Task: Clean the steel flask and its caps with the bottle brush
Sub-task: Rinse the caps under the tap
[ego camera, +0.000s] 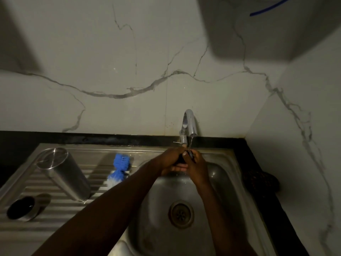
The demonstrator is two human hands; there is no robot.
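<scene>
Fingers (184, 153) of the left hand (170, 159) and right hand (196, 164) are grasping a small dark cap (181, 159) under the running tap (190, 122); the steel flask (64, 174) is standing inverted on the drainboard (55, 206).

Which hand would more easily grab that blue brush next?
Probably the left hand. The brush lies on the draining board on its side, just beyond its forearm; the right hand would have to cross over.

Drainboard (55, 206) obstructed by upturned flask (64, 174), cap (22, 208) and bottle brush (120, 169); ribbed lane between flask and brush passable. Basin (162, 218) floor around drain (181, 213) open; tap (190, 124) overhangs rear rim
</scene>
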